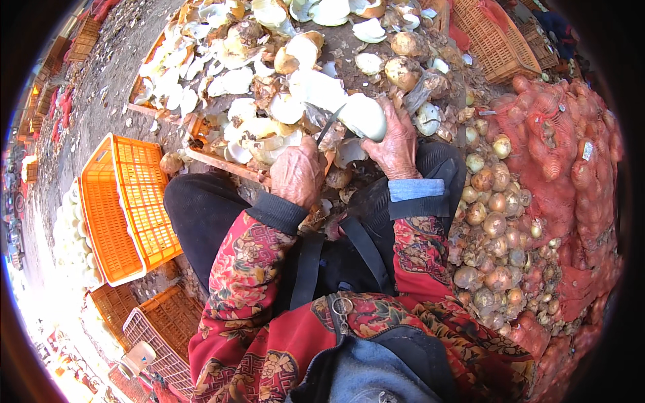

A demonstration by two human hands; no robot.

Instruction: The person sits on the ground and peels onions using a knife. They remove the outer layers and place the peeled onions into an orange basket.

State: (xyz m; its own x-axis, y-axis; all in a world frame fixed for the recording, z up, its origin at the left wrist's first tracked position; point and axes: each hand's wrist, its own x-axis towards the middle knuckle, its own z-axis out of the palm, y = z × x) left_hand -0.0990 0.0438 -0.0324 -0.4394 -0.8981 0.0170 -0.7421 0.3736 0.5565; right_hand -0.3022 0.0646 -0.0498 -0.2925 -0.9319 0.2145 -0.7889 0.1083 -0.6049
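My left hand [300, 170] is closed around a knife whose handle is hidden in the fist. The dark knife blade [331, 122] slants up and to the right, its tip by a large white peeled onion [364, 118]. Fingers of my right hand [394, 146] grip that onion from its right side. Below and left of it is an orange crate [227, 165] heaped with onion skins and white layers [272, 146]. Unpeeled brown onions [403, 72] lie on the ground beyond my right hand, beside a cut onion piece [428, 119].
To the left stands an orange plastic crate [148, 186], with many white peeled onions [75, 237] behind it. Loose onions [494, 224] and red mesh sacks [559, 151] pile up on the right. Another crate [496, 40] is at upper right; more crates [166, 322] stand lower left.
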